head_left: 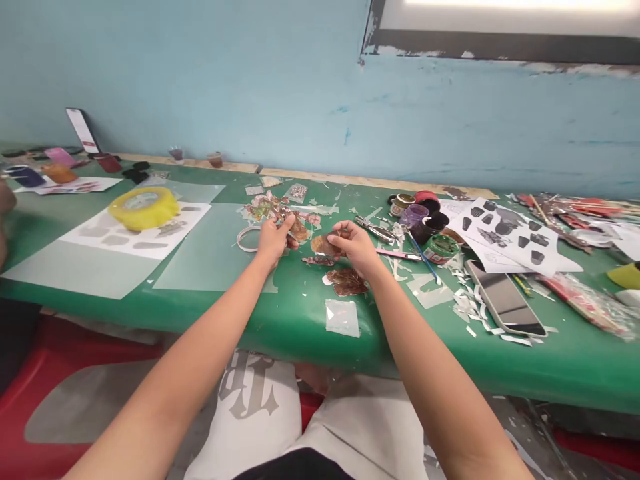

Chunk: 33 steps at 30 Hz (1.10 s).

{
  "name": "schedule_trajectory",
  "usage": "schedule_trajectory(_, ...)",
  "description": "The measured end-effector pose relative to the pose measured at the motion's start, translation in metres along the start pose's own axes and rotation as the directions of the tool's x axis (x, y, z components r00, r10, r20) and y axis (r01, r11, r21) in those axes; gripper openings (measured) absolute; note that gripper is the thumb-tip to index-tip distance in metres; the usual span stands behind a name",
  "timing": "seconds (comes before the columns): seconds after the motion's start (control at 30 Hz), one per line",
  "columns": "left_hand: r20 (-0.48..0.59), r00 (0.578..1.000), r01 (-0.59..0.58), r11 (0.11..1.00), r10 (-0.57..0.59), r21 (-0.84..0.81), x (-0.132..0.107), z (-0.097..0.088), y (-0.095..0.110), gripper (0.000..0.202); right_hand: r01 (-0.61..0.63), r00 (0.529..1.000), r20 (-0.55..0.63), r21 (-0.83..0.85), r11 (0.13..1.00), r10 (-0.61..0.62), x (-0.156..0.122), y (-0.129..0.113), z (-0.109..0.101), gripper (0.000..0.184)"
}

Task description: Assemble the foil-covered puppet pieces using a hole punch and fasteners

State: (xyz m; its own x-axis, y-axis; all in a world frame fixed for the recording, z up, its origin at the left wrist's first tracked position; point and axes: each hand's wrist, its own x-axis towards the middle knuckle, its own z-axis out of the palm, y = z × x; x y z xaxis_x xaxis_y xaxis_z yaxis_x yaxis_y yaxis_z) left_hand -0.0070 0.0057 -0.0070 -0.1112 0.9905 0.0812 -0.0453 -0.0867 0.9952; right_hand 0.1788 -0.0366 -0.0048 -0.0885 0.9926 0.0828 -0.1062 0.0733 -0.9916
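My left hand (275, 241) is closed on a brown, painted-looking cut-out piece (300, 231). Pinched in my right hand (354, 245) is a flat, rounded brown cut-out (324, 244), a short gap away from the other piece. Just behind my left fingers lies a cluster of pinkish and green scraps (265, 205). A thin white ring, perhaps a tape roll (249, 239), sits left of that hand. Below my right hand, more brown cut-outs (347, 282) and a narrow dark piece (319, 261) lie on the green table (293, 313). Nearer the edge is a translucent square (343, 318).
On the left, a yellow tape roll (145, 207) rests on a printed sheet (185, 230). To the right stand several paint jars (442, 248), with a metal tool (375, 230), paper scraps (470, 307), a phone (505, 298) and printed cut-outs (510, 233). A blue wall rises behind.
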Motion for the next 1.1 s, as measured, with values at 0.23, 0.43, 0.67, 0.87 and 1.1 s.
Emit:
schedule_trajectory(0.23,0.041,0.999,-0.014,0.998,0.012,0.055,-0.002,0.002,0.001,0.032,-0.020,1.000,-0.014,0.051,0.999,0.021,0.000,0.001,-0.003,0.042)
schedule_trajectory(0.43,0.165,0.985,-0.082,0.970,0.044,0.230,-0.002,-0.001,-0.004,0.036,-0.064,0.997,0.051,0.104,0.993,0.059,-0.001,-0.002,-0.001,0.040)
schedule_trajectory(0.67,0.206,0.942,-0.335,0.758,0.264,0.560,-0.003,-0.004,-0.009,0.034,-0.018,0.998,0.067,0.065,0.998,0.013,-0.002,-0.001,-0.003,0.041)
schedule_trajectory(0.87,0.078,0.896,-0.434,0.820,0.438,0.374,-0.004,-0.008,-0.001,0.045,-0.003,0.998,0.062,0.021,1.000,0.001,-0.001,0.001,-0.002,0.039)
schedule_trajectory(1.1,0.261,0.912,-0.367,0.914,0.318,0.171,-0.012,0.001,0.003,0.029,0.022,0.997,0.075,-0.069,0.997,-0.017,0.000,0.004,0.001,0.038)
